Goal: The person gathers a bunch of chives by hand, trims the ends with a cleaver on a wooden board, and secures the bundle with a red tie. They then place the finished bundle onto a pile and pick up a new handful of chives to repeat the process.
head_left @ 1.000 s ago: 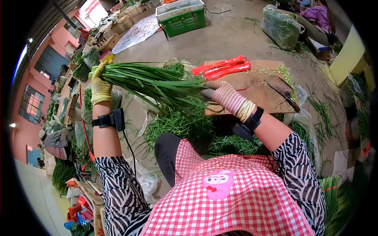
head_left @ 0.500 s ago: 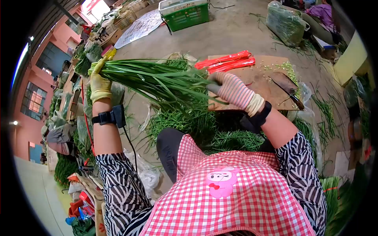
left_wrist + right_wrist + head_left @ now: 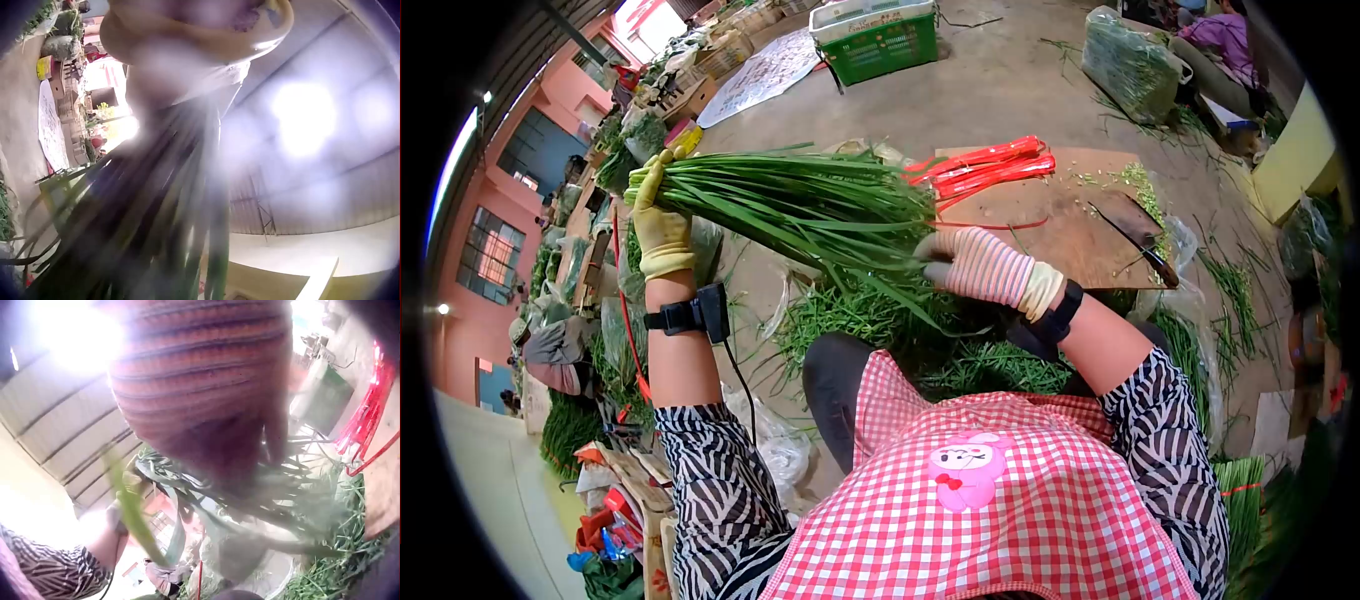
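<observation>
A long bunch of Chinese chives (image 3: 800, 200) lies sideways in the air, pale stem ends at the left and leaf tips at the right. My left hand (image 3: 662, 220), in a yellow glove, grips the stem ends. Over at the leaf tips, my right hand (image 3: 980, 265) wears a striped glove, its fingers curled in at the lower edge of the bunch. In the right wrist view, leaves (image 3: 206, 500) come out from under those fingers. Blur softens the leaves (image 3: 156, 206) in the left wrist view.
Red ties (image 3: 990, 168) and a knife (image 3: 1135, 245) lie on a wooden board (image 3: 1070, 215) at the right. Loose green leaves (image 3: 870, 325) are heaped below the bunch. A green crate (image 3: 878, 48) stands beyond, and another person (image 3: 1225, 50) sits at far right.
My right hand has come down from the leaf tips toward my body, bending some leaves down with it. The left hand keeps its grip on the stem ends. The view has shifted slightly.
</observation>
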Demonstrator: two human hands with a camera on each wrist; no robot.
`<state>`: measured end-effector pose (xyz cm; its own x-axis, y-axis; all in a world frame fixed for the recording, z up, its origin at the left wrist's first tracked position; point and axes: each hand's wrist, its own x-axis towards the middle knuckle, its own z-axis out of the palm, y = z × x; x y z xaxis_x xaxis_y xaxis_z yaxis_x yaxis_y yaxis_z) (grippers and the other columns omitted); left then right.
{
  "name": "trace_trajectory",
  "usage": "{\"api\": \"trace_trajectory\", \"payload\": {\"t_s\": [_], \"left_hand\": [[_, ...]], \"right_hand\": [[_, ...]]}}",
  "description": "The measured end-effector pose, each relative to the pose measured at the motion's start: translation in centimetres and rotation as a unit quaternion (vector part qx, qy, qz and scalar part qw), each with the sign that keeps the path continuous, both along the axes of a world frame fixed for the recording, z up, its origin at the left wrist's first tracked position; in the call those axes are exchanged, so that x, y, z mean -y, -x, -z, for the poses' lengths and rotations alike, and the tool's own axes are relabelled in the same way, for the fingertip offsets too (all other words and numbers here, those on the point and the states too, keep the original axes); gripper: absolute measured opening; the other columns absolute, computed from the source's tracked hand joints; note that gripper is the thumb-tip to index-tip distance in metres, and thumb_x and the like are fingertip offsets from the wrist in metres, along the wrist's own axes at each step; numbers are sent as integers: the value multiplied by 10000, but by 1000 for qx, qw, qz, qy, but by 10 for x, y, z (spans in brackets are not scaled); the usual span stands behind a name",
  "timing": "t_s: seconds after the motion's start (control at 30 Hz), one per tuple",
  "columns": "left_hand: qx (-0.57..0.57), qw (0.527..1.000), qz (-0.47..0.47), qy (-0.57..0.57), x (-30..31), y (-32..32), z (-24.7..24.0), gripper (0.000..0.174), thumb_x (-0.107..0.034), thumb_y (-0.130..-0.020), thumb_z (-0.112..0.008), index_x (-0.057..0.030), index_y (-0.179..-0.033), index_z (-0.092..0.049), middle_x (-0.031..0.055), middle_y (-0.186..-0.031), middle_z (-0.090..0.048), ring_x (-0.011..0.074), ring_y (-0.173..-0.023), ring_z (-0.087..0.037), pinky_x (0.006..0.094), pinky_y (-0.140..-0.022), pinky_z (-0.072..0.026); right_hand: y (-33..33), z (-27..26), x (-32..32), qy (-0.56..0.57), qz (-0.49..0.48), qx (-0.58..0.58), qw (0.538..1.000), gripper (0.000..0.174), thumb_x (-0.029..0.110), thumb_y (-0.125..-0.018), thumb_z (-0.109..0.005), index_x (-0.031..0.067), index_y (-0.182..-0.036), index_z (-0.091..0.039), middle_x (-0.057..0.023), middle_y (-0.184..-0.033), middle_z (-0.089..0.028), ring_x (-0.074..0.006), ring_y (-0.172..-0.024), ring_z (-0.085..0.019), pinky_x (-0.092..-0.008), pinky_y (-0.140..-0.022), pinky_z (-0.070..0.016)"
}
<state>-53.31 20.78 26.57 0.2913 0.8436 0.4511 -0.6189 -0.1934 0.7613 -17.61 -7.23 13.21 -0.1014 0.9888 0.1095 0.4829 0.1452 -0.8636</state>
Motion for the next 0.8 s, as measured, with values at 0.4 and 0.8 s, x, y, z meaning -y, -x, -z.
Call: {"api": "trace_trajectory", "payload": {"t_s": [0.4,0.8], "left_hand": [[42,997,24,-57,10,16,-12,169,-71,-997,-638,-33,-1144,-713,118,-1158,-746,296,-1174,-680,614,-1170,-430],[30,974,187,-121,65,-53,-26,197,-71,-990,-618,-111,-1183,-617,49,-1151,-680,263,-1218,-629,624,-1203,-354]], "right_hand": [[-26,72,46,248,-268,354,861,374,350,-901,-609,67,-1080,-776,-181,-976,-759,-346,-966,-727,-450,-893,-548],[18,-55,-30,-20,71,25,997,403,389,-974,-655,28,-1129,-744,-241,-972,-739,-379,-925,-722,-421,-837,-568]]}}
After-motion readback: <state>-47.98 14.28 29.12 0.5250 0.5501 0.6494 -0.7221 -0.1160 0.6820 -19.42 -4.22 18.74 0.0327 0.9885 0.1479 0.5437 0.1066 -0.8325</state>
